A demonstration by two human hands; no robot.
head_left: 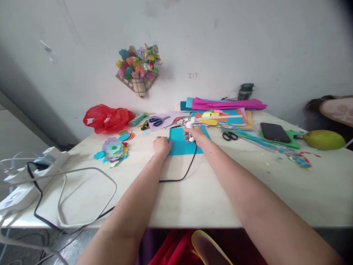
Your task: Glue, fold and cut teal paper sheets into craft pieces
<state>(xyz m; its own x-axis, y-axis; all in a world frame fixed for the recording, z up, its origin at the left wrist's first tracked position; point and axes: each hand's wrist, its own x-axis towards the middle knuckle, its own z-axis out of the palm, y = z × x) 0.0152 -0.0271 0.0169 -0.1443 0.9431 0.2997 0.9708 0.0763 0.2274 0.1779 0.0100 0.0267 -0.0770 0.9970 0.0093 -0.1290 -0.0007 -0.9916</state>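
Right hand (197, 134) grips a white plastic glue gun (191, 123) above a flat, unfolded blue rectangular sheet (179, 146); left hand (162, 145), closure indeterminable, rests at its edge.

A small, thin, reddish handwritten mark (193, 75) is showing on the pale wall (220, 48) between twelve and one o'clock from the centre of the head view, reading as "217", its first character possibly being a Z.
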